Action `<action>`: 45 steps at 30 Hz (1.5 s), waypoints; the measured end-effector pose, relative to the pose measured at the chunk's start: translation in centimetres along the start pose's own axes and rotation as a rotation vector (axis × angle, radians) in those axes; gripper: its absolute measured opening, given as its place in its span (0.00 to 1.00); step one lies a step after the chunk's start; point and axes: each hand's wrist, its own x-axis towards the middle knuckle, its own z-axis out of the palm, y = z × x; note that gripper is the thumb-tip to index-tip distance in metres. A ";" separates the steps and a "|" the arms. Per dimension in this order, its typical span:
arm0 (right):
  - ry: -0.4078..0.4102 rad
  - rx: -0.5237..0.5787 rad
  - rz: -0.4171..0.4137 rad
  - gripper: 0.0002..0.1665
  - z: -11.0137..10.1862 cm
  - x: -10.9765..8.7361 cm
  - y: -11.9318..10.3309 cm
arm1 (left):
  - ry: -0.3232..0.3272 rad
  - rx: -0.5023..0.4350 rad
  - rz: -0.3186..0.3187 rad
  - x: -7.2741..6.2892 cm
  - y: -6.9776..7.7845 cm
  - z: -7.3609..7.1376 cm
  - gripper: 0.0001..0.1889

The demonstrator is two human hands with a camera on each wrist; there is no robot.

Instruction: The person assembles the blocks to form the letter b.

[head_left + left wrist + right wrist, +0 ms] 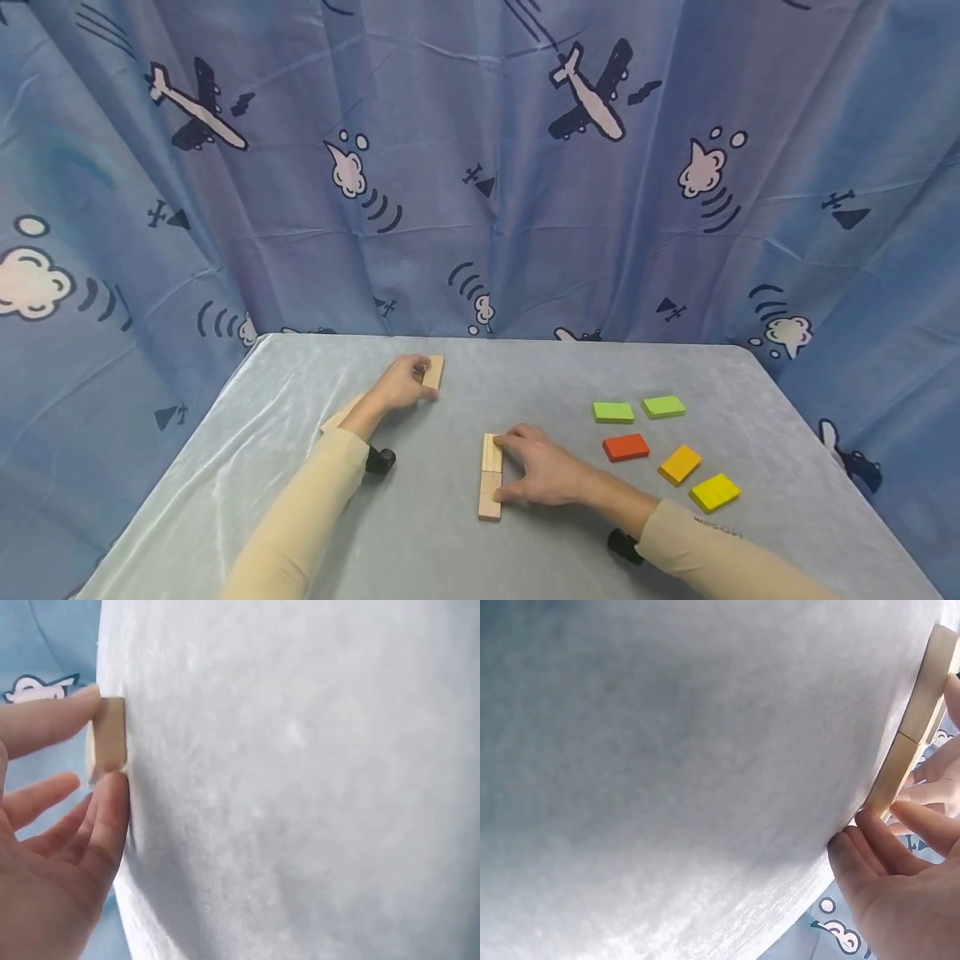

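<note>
At the table's far left-centre, my left hand (397,385) pinches a plain wooden block (432,372) between thumb and fingertips. The left wrist view shows the thumb at one end of this block (110,735) and a finger at the other. Nearer the middle, two plain wooden blocks lie end to end in a line, a far one (489,457) and a near one (489,503). My right hand (546,468) holds this pair from the right, thumb at the near block and fingers at the far one. Its fingertips also show at the block's end (891,776) in the right wrist view.
Another wooden block (342,413) is partly hidden behind the left wrist. On the right lie two green blocks (613,412), a red block (626,447), an orange block (679,465) and a yellow block (715,492). A patterned blue curtain (420,192) hangs behind the pale cloth-covered table (540,375).
</note>
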 end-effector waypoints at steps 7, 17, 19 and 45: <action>-0.005 -0.002 -0.016 0.47 0.2 -0.1 -0.1 | -0.079 -0.010 -0.010 0.7 -0.4 -0.6 0.46; -0.007 -0.008 -0.028 0.48 0.2 -0.1 -0.5 | -0.146 -0.013 -0.009 1.2 -0.2 -1.5 0.52; -0.008 -0.007 -0.025 0.47 0.2 -0.1 -0.5 | -0.133 -0.014 -0.010 1.2 -0.2 -1.4 0.52; -0.006 -0.018 0.015 0.47 0.3 -0.7 -0.5 | -0.142 0.174 0.235 0.2 1.8 1.4 0.47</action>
